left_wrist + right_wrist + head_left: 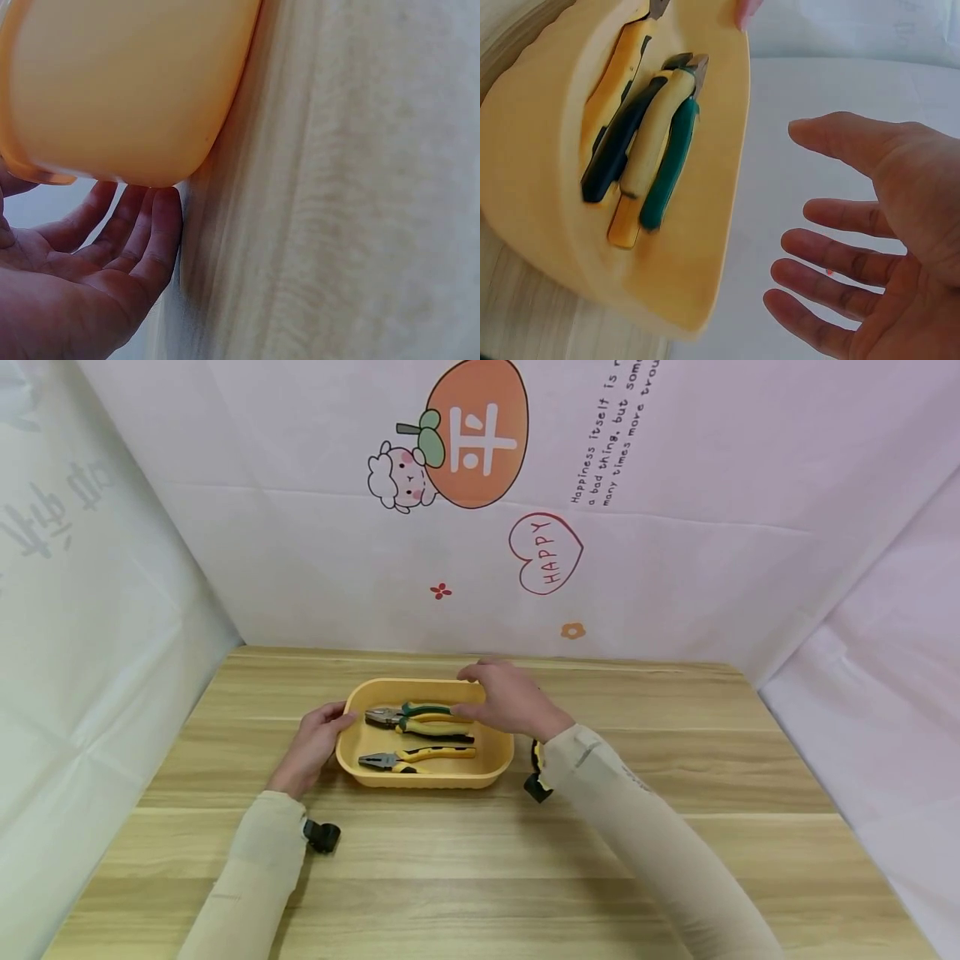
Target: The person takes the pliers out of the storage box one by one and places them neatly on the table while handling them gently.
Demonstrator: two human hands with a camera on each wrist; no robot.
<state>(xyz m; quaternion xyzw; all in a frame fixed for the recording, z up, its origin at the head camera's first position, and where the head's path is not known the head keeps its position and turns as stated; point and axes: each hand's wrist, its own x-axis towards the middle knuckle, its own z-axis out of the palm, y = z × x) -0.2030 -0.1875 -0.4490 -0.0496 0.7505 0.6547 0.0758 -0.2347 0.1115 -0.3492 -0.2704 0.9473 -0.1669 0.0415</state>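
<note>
A yellow plastic tray [424, 781] stands on the table with several pliers lying inside. Two or more of them lie close together toward the back, with green [669, 161], cream [655, 124] and dark handles. Nearer the front wall are pliers with yellow-and-black handles [444, 752]. At the tray's left end my left hand [310, 745] grips the side, thumb over the rim and fingers [161, 225] against the outer wall. My right hand [510, 700] hovers over the right back part of the tray, its fingers spread and holding nothing in the right wrist view.
The wood-grain table [450, 868] extends around the tray, its back edge meeting a white printed cloth [315, 552]. Cloth walls also rise at left and right. A small black camera [322, 837] sits on the left wrist, and another [537, 787] on the right.
</note>
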